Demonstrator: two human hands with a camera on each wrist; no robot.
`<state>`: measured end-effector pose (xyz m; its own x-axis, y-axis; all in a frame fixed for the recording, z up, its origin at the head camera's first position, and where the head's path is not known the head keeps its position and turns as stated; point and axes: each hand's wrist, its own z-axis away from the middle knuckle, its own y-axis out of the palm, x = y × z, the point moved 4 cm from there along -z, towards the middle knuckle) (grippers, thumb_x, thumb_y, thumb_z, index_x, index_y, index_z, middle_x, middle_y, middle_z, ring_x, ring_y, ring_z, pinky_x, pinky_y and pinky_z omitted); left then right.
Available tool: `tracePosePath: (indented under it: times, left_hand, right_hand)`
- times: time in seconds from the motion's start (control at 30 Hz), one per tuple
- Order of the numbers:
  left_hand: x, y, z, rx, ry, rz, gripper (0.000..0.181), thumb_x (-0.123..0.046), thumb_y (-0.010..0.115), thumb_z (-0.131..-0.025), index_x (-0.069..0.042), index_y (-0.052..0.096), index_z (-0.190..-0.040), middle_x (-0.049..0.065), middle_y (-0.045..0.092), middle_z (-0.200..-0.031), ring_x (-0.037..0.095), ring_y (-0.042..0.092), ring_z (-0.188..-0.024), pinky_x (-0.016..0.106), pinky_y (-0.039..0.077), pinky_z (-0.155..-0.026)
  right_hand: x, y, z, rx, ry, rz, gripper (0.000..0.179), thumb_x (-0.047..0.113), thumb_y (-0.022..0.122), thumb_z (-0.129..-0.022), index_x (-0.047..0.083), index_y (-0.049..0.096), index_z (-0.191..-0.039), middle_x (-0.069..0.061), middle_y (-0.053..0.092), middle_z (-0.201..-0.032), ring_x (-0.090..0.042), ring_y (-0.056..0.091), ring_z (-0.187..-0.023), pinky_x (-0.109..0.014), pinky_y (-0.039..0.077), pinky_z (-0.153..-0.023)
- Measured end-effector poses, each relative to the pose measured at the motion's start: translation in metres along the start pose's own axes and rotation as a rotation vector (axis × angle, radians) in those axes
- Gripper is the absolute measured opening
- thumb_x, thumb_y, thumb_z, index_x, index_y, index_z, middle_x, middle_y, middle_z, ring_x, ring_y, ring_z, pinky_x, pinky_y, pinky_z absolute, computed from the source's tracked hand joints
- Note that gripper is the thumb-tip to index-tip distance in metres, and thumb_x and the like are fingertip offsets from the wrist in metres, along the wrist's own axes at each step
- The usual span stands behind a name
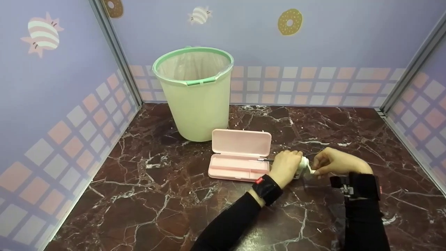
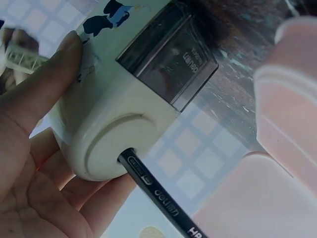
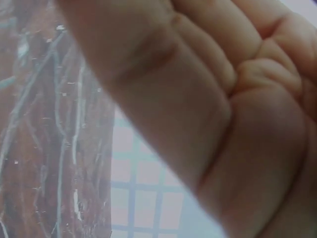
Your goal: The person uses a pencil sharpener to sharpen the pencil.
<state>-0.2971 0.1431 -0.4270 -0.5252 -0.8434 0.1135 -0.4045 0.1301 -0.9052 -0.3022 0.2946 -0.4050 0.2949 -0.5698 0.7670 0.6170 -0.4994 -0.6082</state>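
A cream-white crank pencil sharpener (image 2: 106, 114) with a dark see-through shavings drawer is gripped by my left hand (image 1: 286, 168). A black HB pencil (image 2: 161, 196) sticks out of its hole, and in the head view it points left over the pencil case. At the sharpener's right side, my right hand (image 1: 341, 163) pinches the small white crank handle (image 1: 312, 172). The right wrist view shows mostly palm and curled fingers (image 3: 163, 99); the handle is out of sight there. Just left of my left hand lies an open pink pencil case (image 1: 228, 164), its lid raised.
Behind the pencil case stands a tall pale-green bin (image 1: 198, 108) with a plastic liner. Tiny white bits are scattered on the dark marbled table (image 1: 146, 202). Patterned panels (image 1: 313, 48) wall in the back and both sides.
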Motion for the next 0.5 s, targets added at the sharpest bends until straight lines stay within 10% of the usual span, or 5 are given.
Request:
tracePosePath:
  times: [0.5]
  left_hand:
    - [0.001,0.0,-0.002,-0.012,0.051,0.005,0.018,-0.02,0.065,-0.087,-0.019,0.071,-0.104,-0.009,0.072,-0.094,0.009,0.068,-0.078,0.021,0.056,-0.066]
  right_hand:
    - [0.005,-0.019,0.008,-0.416,-0.046,0.111,0.008,0.009,0.074,-0.085,0.002,0.074,-0.089,-0.013,0.075,-0.088,-0.001,0.065,-0.069,-0.021,0.055,-0.066]
